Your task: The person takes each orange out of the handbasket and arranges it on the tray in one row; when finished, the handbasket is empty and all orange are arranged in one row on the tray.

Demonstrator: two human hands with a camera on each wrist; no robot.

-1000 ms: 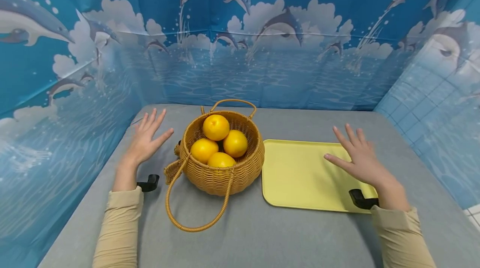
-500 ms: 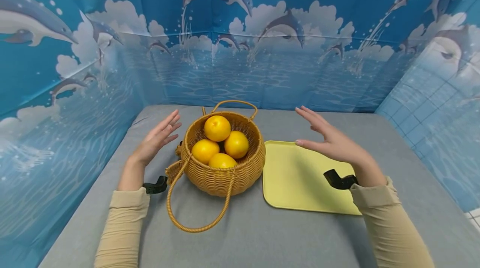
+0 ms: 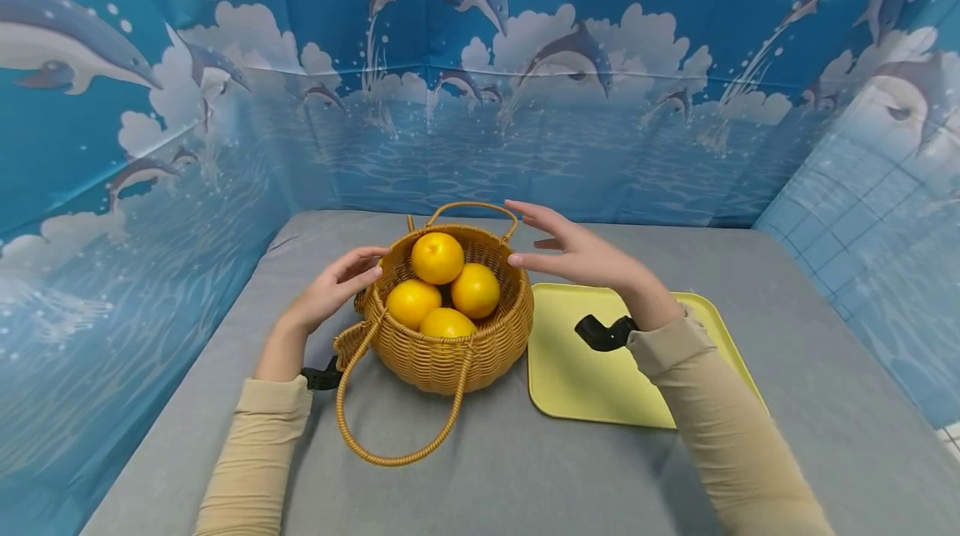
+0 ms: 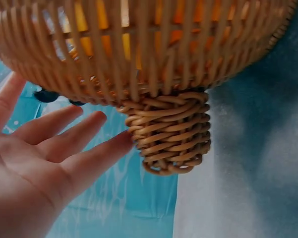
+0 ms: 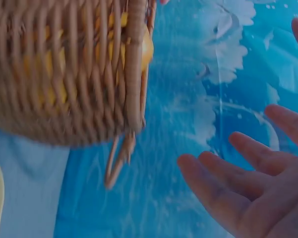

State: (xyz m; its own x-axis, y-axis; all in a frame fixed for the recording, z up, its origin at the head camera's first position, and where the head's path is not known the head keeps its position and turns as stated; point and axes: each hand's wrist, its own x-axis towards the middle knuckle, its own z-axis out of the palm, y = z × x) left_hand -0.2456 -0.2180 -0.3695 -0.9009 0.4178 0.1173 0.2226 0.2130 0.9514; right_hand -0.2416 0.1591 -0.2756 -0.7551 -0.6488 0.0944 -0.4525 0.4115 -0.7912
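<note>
The grey table bears a yellow tray beside the basket.

Head view: looks forward and down, widest; takes in left hand, right hand, wicker basket, yellow tray, dolphin backdrop. Left wrist view: close range, faces basket wall across top of frame. Right wrist view: close, turned sideways, basket rim running vertically. Basket, backdrop common to all views; tray edge common to head and right wrist.
</note>
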